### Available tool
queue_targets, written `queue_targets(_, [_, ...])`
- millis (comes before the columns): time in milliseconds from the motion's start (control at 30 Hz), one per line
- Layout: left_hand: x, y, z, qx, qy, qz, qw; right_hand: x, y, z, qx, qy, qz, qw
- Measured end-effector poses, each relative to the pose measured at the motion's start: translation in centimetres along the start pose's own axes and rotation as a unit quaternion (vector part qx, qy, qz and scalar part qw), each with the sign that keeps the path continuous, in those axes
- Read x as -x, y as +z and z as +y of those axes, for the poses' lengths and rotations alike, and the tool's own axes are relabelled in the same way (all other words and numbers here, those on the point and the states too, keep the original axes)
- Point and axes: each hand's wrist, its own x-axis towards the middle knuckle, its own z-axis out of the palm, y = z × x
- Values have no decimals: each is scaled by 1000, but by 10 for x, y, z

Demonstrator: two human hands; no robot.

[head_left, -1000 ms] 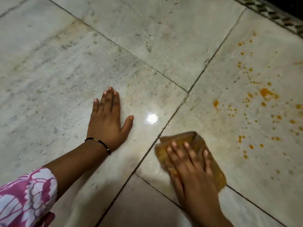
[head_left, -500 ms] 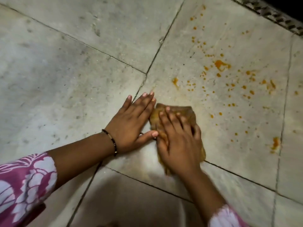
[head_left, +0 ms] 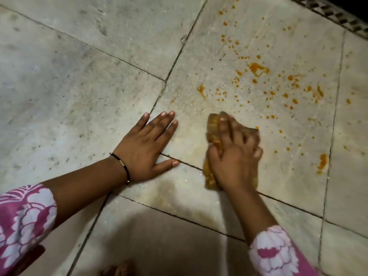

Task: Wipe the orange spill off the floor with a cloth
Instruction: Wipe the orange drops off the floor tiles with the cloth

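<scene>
Indoor room, likely a home: marble-tiled floor [head_left: 89, 80].

a black bracelet [head_left: 121, 164] circles a wrist on the left. pink-and-white patterned sleeves [head_left: 23, 222] show at the near corners. a dark patterned border [head_left: 338, 14] runs far right.

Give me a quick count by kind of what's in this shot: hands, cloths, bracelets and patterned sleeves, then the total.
Hands: 2, the left hand flat on the floor, the right hand pressing the cloth
Cloths: 1, the orange-stained cloth
Bracelets: 1, a black bracelet on the left wrist
Patterned sleeves: 2, the left sleeve and the right sleeve
Total: 6
</scene>
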Motion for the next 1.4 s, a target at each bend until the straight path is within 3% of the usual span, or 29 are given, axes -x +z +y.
queue_targets(100, [0, -1, 1, 7, 0, 4, 1000, 48, 4, -16, 8, -98, -1, 995])
queue_targets(167, [0, -1, 0, 5, 2, 5, 1000, 84, 4, 8, 7, -109, -16, 994])
queue_targets(300, [0, 0, 1, 7, 0, 4, 1000, 74, -3, 66, -7, -11, -2, 1000])
queue_targets(400, [1, -1, 1, 10, -5, 6, 1000, 18, -7, 54, -23, 40, 23, 999])
queue_targets(467, [2, -2, 1, 26, -7, 16, 1000, -9, -6, 21, -25, -17, 24, 999])
queue_targets(600, [3, -8, -1, 140, -8, 72, 987, 12, -1, -42, -9, -232, -16, 973])
queue_targets(700, [5, -10, -4, 183, -17, 93, 979, 65, -5, -18, 1, -280, -65, 958])
queue_targets(800, [6, -6, -4, 170, -16, 79, 982, 94, -9, 47, 1, -246, -67, 967])
queue_targets(900, [5, -4, -4, 132, -14, 60, 989, 65, -12, 79, -3, -90, -44, 995])
queue_targets(1000, [5, -3, -5, 84, -3, 27, 996, 4, -11, 57, -11, 30, 18, 999])
queue_targets(1133, [5, -3, -6, 61, 2, 17, 998, -19, -2, -5, -13, -32, 10, 999])
queue_targets(1267, [3, -3, -4, 60, 5, 24, 998, 52, 5, -13, 7, -134, -18, 991])
queue_targets(1333, [3, -3, -4, 55, 5, 32, 998, 91, 6, 19, 10, -117, -27, 993])
queue_targets(1400, [4, -3, -2, 49, 6, 32, 998, 107, 2, 53, -1, -46, -23, 999])
